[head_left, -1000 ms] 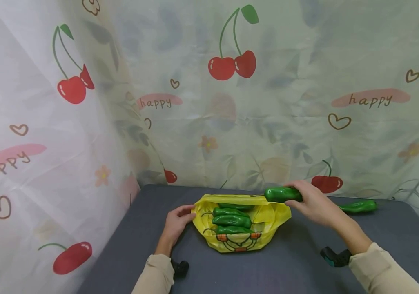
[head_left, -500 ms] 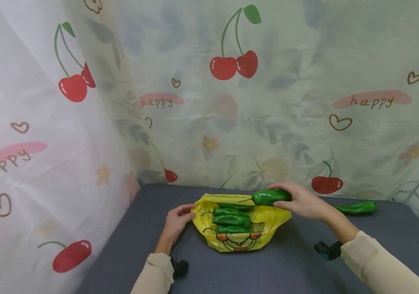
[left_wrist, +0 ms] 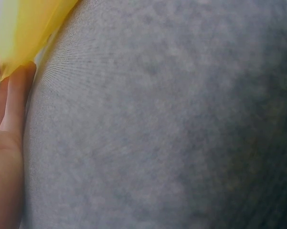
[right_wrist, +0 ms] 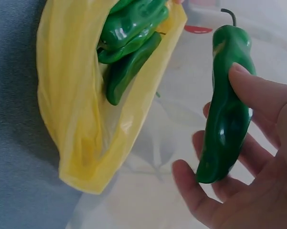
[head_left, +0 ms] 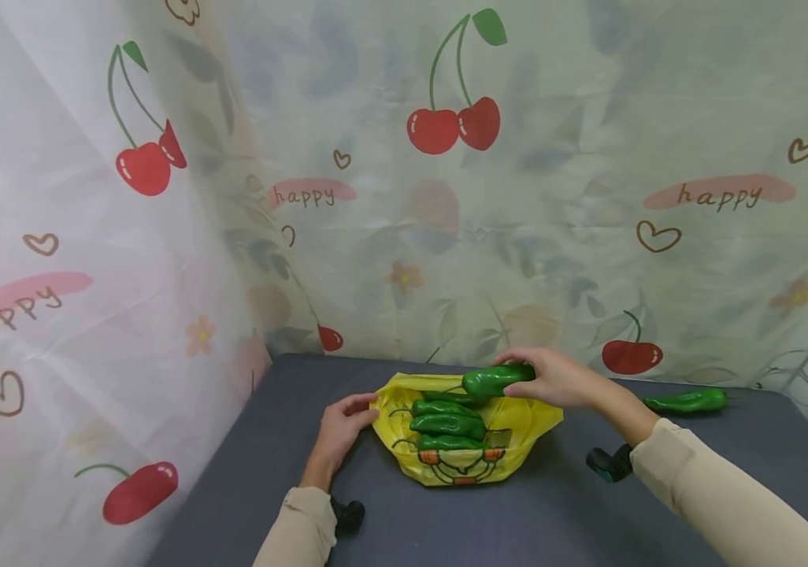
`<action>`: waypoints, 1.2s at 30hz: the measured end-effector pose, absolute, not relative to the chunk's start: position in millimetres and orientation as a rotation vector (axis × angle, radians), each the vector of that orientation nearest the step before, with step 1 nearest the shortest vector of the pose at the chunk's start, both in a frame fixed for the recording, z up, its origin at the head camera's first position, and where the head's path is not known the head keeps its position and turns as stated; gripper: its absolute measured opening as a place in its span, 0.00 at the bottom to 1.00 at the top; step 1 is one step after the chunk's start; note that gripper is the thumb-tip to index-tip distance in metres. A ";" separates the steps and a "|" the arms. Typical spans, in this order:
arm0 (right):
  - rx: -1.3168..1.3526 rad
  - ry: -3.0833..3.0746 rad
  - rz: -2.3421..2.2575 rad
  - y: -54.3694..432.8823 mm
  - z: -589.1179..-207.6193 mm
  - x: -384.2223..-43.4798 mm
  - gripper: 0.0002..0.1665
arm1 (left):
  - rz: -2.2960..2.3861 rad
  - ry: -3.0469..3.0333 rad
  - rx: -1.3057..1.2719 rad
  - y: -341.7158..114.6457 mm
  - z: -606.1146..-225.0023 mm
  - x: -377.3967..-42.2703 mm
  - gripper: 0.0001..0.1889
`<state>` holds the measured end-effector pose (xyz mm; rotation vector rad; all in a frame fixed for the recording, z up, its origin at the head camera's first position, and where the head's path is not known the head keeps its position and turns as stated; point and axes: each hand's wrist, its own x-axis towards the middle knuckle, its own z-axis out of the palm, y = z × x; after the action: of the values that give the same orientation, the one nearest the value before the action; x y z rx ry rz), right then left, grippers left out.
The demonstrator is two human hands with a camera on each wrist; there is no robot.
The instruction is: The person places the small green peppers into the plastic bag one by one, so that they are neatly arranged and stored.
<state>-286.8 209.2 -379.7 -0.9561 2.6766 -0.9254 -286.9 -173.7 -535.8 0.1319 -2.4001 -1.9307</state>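
Observation:
A green pepper [head_left: 487, 382] with a thin stem is gripped in my right hand [head_left: 561, 380], above the back right part of the yellow bag's mouth. In the right wrist view, the thumb presses one side of that pepper [right_wrist: 224, 114] and the fingers curl behind it. The yellow plastic bag [head_left: 531, 413] stands wide-mouthed on the table, with several green peppers [head_left: 448, 426] lying in it. At the bag's left edge is my left hand [head_left: 339, 429]; the left wrist view has the yellow film [left_wrist: 26, 28] pinched between thumb and fingers.
Another green pepper [head_left: 689, 402] lies on the dark grey table [head_left: 446, 528] at the back right. A printed curtain [head_left: 475, 236] hangs behind the table and along its left side. Black straps with small devices sit at both wrists.
My right hand has moved left with the pepper, from the bag's right edge to over its mouth. The left hand stays at the bag's left edge.

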 end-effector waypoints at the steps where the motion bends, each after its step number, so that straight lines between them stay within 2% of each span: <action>1: -0.959 2.679 -0.923 207.1 -379.1 -287.9 0.25 | -1.933 -2.400 0.128 -173.8 -535.4 -287.1 0.16; 8: -1.015 2.682 -0.826 192.3 -384.2 -295.9 0.24 | -1.923 -2.404 0.123 -173.9 -534.0 -286.5 0.16; 22: -0.914 2.598 -0.767 155.0 -396.4 -302.0 0.26 | -1.925 -2.403 0.131 -174.8 -535.2 -287.0 0.16; 36: -0.894 2.585 -0.730 137.7 -394.8 -303.1 0.26 | -1.923 -2.398 0.129 -175.5 -535.2 -286.7 0.17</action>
<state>-303.1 137.7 -394.8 -0.8935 2.5855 -0.7302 -286.7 -175.5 -535.2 0.1287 -2.3985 -1.9230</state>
